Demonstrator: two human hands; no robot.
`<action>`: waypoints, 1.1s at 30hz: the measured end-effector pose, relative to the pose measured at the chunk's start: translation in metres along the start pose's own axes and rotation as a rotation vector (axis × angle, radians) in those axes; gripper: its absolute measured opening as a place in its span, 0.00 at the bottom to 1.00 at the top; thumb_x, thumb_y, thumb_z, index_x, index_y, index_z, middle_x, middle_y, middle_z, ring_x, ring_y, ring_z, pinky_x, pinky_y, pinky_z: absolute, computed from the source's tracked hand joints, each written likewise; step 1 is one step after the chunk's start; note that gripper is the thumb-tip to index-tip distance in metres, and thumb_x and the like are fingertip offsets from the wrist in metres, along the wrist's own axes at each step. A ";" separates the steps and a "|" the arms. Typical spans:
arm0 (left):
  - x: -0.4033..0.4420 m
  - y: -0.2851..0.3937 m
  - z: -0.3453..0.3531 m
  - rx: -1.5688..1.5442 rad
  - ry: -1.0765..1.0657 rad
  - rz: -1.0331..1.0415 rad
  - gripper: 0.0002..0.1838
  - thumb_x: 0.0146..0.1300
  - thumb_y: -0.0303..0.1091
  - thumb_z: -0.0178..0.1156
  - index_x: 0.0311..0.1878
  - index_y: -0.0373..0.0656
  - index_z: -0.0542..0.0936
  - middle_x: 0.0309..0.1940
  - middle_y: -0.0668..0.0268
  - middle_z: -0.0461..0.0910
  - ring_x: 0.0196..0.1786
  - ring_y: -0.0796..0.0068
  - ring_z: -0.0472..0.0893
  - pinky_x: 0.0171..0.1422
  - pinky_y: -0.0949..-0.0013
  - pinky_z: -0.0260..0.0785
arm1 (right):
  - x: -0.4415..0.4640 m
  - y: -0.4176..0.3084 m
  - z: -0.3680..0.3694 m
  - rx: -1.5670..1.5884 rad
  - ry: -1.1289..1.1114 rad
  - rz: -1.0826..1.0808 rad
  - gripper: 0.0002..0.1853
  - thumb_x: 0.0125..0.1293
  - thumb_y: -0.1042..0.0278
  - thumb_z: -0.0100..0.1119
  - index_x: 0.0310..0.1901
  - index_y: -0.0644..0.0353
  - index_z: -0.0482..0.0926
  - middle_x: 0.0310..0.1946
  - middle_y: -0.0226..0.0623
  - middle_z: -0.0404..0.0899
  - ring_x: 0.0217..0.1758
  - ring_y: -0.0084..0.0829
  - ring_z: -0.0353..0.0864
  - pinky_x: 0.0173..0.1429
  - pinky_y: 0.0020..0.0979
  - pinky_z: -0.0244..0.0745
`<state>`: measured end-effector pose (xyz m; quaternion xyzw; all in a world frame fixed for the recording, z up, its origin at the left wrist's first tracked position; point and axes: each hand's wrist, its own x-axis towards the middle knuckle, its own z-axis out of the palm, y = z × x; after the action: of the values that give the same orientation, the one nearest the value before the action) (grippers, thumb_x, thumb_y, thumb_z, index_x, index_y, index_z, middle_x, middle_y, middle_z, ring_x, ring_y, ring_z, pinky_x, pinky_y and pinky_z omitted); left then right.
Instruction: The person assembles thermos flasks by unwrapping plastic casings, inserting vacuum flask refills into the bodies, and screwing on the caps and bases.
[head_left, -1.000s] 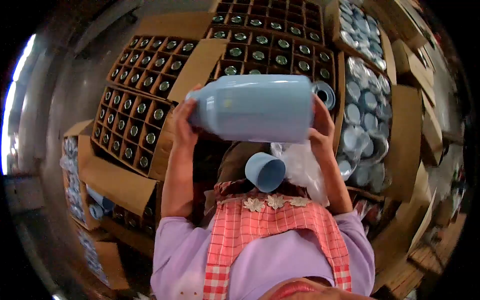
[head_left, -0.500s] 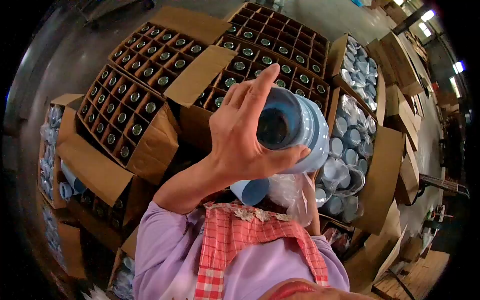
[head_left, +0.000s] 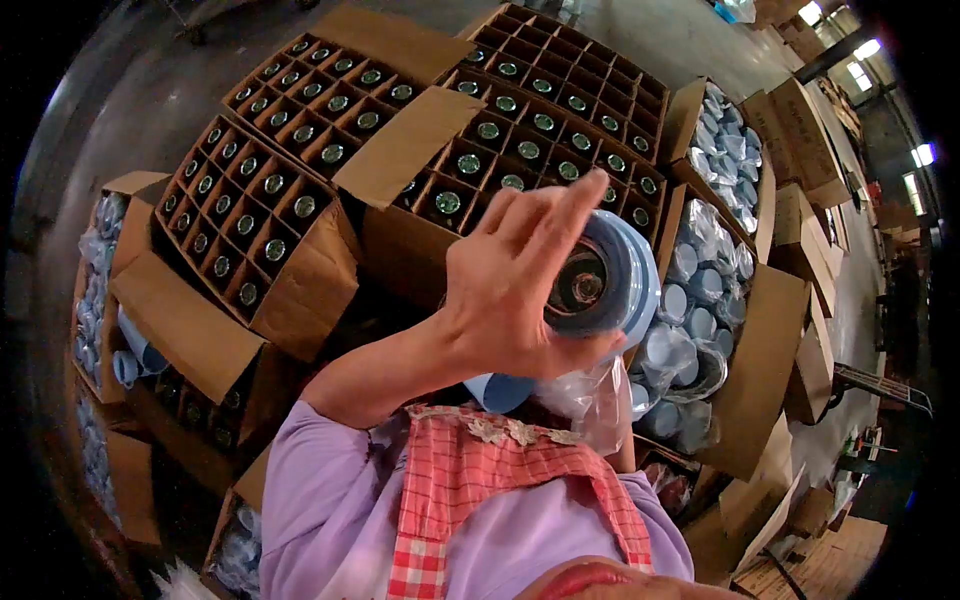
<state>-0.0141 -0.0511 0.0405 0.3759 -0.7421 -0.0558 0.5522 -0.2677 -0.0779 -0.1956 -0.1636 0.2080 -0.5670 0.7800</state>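
Observation:
Wrapped around the near rim of a light-blue plastic flask casing (head_left: 640, 280) is my left hand (head_left: 515, 275), thumb below and fingers above. The casing's round opening is turned toward me, and a shiny glassy ring shows within its dark inside. Of my right arm only the forearm (head_left: 624, 455) appears; the hand is hidden behind the casing and clear plastic bag (head_left: 595, 400). Under my left wrist lies another blue casing (head_left: 500, 392), partly covered.
Divided cartons (head_left: 300, 275) of silvery-tipped glass pieces stand ahead and left. To the right, an open box (head_left: 755, 370) holds several bagged blue cups. A cardboard flap (head_left: 405, 150) sticks up between cartons. Further boxes (head_left: 810, 140) stand at far right.
My left hand and the casing have shifted right and slightly down. The opening now faces me more directly, and the glassy ring inside has come into sight.

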 end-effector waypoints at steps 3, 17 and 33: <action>-0.009 -0.001 0.002 -0.047 -0.069 0.144 0.44 0.41 0.53 0.65 0.61 0.37 0.67 0.45 0.57 0.74 0.38 0.60 0.75 0.41 0.64 0.70 | 0.001 -0.009 0.007 -0.085 -0.022 0.003 0.24 0.57 0.63 0.58 0.53 0.66 0.70 0.48 0.41 0.76 0.50 0.34 0.75 0.54 0.36 0.70; -0.044 -0.083 -0.021 -0.700 -0.103 -0.922 0.25 0.52 0.31 0.53 0.55 0.30 0.70 0.51 0.52 0.74 0.54 0.65 0.75 0.59 0.63 0.67 | 0.029 -0.050 0.066 -0.948 -0.369 -0.054 0.21 0.59 0.60 0.56 0.51 0.65 0.73 0.47 0.41 0.77 0.49 0.35 0.75 0.53 0.36 0.70; -0.134 -0.189 0.016 -0.839 -0.020 -1.357 0.22 0.63 0.43 0.50 0.55 0.38 0.71 0.48 0.59 0.75 0.49 0.67 0.76 0.53 0.65 0.71 | 0.072 -0.086 -0.142 -2.494 0.425 -0.053 0.30 0.49 0.56 0.68 0.52 0.60 0.70 0.63 0.46 0.60 0.70 0.47 0.53 0.68 0.49 0.53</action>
<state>0.0807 -0.1075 -0.1643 0.5061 -0.2733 -0.6579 0.4862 -0.3909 -0.1750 -0.2859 -0.6956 0.7173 -0.0168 0.0360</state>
